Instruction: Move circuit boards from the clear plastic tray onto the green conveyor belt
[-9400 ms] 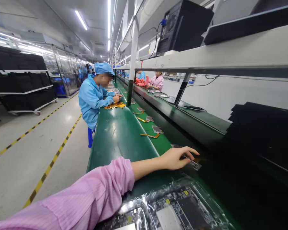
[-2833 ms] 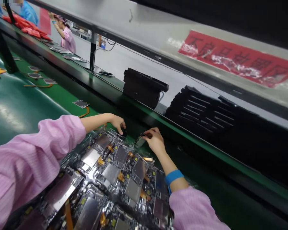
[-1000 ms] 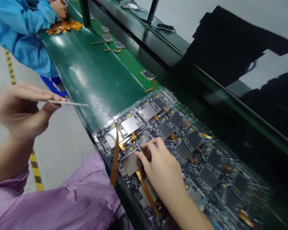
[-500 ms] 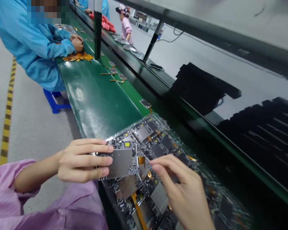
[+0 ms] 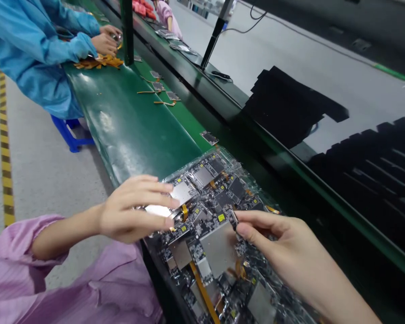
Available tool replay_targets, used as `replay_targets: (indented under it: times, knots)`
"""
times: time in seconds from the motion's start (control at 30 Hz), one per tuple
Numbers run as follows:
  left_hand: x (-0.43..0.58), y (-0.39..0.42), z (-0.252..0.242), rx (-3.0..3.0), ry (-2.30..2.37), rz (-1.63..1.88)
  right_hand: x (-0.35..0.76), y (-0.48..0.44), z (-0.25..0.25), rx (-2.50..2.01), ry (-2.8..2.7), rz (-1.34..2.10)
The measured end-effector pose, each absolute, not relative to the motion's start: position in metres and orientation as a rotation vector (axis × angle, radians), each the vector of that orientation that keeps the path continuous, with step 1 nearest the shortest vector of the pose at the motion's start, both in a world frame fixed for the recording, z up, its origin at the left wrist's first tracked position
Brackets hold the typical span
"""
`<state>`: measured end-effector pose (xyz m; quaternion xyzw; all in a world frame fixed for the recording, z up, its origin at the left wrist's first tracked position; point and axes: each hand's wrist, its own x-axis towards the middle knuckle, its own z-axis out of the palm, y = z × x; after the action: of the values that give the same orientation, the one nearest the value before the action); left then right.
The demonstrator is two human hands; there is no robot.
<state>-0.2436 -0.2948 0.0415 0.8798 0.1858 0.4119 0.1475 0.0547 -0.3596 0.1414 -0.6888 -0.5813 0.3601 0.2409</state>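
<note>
My right hand (image 5: 273,238) pinches the right edge of a circuit board (image 5: 219,247) between thumb and forefinger. The board has a large silver metal shield and a yellow square sticker, and it is tilted over the other boards. My left hand (image 5: 138,209) is open, fingers stretched out, above the left side of the clear plastic tray (image 5: 229,157). In that tray lie several more circuit boards (image 5: 202,176) with silver shields and orange flex cables (image 5: 202,290). What lies beneath my left hand is partly hidden.
A green work surface (image 5: 135,135) runs away to the far left. Several small boards with orange cables (image 5: 158,86) lie along its right side. A co-worker in blue sleeves (image 5: 47,45) sits beside orange flex cables (image 5: 99,62). Dark posts (image 5: 127,36) and black sheets (image 5: 283,108) stand beyond.
The board has left my left hand and is now in my right hand, farther right and lower. My left hand's fingers have come off it. The view has shifted slightly.
</note>
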Motion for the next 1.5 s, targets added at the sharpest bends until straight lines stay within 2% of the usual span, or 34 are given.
replay_targets:
  times: [0.07,0.2,0.33,0.6,0.8,0.97,1.03,1.23,1.4,1.5]
  knots:
    - [-0.231,-0.286,0.047,2.522,0.44,1.08,0.066,-0.354,0.132,-1.968,-1.658,1.119]
    - [-0.206,-0.29,0.036,2.597,0.309,0.553,0.076,-0.343,0.106,-2.033,-1.675,1.3]
    - [-0.197,-0.295,0.018,2.593,0.236,0.411,0.074,-0.337,0.086,-2.087,-1.721,1.161]
    - [-0.209,-0.286,0.022,2.523,0.232,0.458,0.061,-0.337,0.072,-2.213,-1.851,0.849]
    - [-0.22,-0.269,0.032,2.504,0.325,0.493,0.048,-0.342,0.069,-2.323,-2.027,0.491]
    - [-0.203,-0.272,0.031,2.588,0.173,0.403,0.046,-0.353,0.074,-2.097,-2.066,0.111]
    - [-0.194,-0.275,0.028,2.63,0.091,0.371,0.064,-0.348,0.087,-2.153,-1.972,0.047]
    - [-0.175,-0.251,0.055,2.706,0.008,0.402,0.187,-0.311,0.116,-2.974,-1.497,0.193]
    - [-0.118,-0.183,0.101,2.753,-0.075,0.572,0.272,-0.279,0.081,-3.088,-1.379,0.441]
    - [-0.057,-0.127,0.109,2.789,0.047,0.58,0.289,-0.261,0.052,-3.069,-1.416,0.476]
